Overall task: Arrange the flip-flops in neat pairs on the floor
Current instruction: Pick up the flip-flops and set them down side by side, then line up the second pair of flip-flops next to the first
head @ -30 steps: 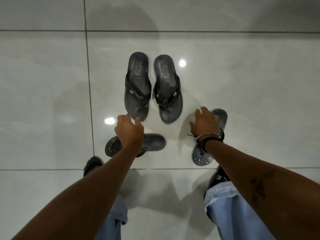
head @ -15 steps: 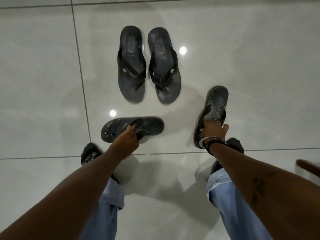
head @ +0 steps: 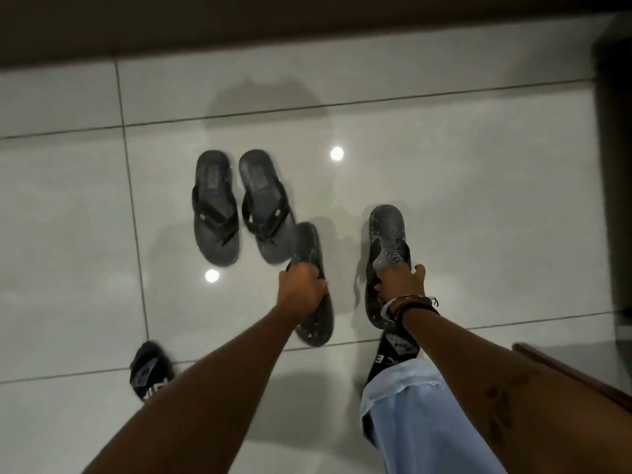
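Observation:
Two dark flip-flops lie side by side on the glossy tiled floor: the left one (head: 215,208) and the right one (head: 265,206), toes toward me. My left hand (head: 301,290) is shut on a speckled dark flip-flop (head: 313,292), held lengthwise just right of that pair and blurred by motion. My right hand (head: 398,283) grips a second speckled flip-flop (head: 386,234) by its strap, roughly parallel to the first, a short gap to its right. Whether either held one touches the floor is unclear.
My feet in black socks stand at the near left (head: 150,369) and under my right arm (head: 393,352). A dark wall base (head: 239,25) runs along the far side, dark furniture (head: 614,165) stands at the right, and a wooden edge (head: 564,371) juts in at the near right.
My left hand has swung its flip-flop from lying crosswise to pointing lengthwise and carried it right, beside the other speckled one. My right hand still holds its flip-flop. The camera has tilted up.

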`<action>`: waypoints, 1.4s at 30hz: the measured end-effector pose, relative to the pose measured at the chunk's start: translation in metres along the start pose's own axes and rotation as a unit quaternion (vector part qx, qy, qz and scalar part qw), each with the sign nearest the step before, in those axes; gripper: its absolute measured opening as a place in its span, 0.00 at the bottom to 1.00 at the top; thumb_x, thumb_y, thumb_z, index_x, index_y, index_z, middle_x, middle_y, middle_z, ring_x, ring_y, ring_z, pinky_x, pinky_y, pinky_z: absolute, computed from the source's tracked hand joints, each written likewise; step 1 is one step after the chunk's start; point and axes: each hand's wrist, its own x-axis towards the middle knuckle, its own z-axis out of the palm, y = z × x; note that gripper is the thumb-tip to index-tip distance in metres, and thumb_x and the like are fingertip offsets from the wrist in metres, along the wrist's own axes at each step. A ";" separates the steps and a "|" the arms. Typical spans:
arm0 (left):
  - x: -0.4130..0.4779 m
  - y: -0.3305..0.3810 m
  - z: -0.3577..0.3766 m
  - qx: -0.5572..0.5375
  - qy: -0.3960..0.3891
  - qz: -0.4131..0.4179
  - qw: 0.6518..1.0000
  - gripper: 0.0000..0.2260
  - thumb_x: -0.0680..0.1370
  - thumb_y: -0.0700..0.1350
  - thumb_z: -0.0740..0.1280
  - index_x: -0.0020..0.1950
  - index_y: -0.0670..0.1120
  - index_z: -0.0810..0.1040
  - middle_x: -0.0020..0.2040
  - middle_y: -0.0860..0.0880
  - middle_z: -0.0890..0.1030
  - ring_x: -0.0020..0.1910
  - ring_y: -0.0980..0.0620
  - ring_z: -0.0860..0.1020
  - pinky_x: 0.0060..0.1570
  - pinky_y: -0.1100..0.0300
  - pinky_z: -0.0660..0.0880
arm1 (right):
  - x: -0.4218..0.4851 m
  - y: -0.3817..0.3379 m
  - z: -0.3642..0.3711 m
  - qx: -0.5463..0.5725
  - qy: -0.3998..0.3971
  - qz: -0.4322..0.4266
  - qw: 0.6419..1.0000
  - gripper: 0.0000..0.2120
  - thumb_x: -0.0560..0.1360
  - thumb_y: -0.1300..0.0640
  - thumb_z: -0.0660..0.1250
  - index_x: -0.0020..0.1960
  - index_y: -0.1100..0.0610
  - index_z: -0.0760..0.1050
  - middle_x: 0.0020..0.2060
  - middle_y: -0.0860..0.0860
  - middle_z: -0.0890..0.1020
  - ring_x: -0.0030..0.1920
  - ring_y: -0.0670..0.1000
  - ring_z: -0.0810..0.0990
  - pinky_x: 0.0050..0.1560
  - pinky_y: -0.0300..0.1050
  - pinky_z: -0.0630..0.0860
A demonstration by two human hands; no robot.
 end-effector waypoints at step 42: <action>0.164 -0.090 -0.091 0.256 0.102 -0.133 0.952 0.02 0.73 0.47 0.66 0.42 0.49 0.77 0.36 0.47 0.77 0.47 0.43 0.78 0.61 0.41 0.63 | 0.197 -0.184 -0.022 -0.187 0.089 -0.159 0.965 0.26 0.80 0.60 0.50 0.76 0.56 0.45 0.77 0.58 0.42 0.76 0.58 0.45 0.75 0.55 0.51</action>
